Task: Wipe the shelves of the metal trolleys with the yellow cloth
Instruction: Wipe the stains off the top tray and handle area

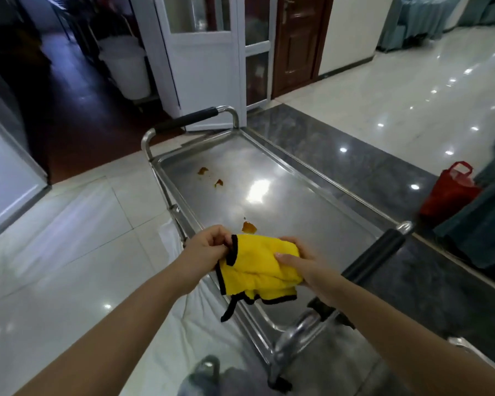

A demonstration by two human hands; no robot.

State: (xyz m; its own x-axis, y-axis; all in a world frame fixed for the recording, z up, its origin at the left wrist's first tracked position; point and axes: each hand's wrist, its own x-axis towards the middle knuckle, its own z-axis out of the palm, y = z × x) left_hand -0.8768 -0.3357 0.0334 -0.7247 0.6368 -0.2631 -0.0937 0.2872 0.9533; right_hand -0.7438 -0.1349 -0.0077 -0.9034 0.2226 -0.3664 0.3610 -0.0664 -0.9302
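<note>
the metal trolley [283, 178] stands lengthways, its top shelf [312, 212] bearing 3 brown stains [249, 227] toward 11 o'clock. above its near end hangs the yellow cloth [259, 270], bunched; left hand [205, 247] pinches its black edge, right hand [300, 264] grips the folds.

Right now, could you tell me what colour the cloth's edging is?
Black edging on the yellow cloth, seen best in the head view.

The trolley shelf [283, 195] lies open from above, hemmed by a raised rim and end handles [187, 120].
</note>
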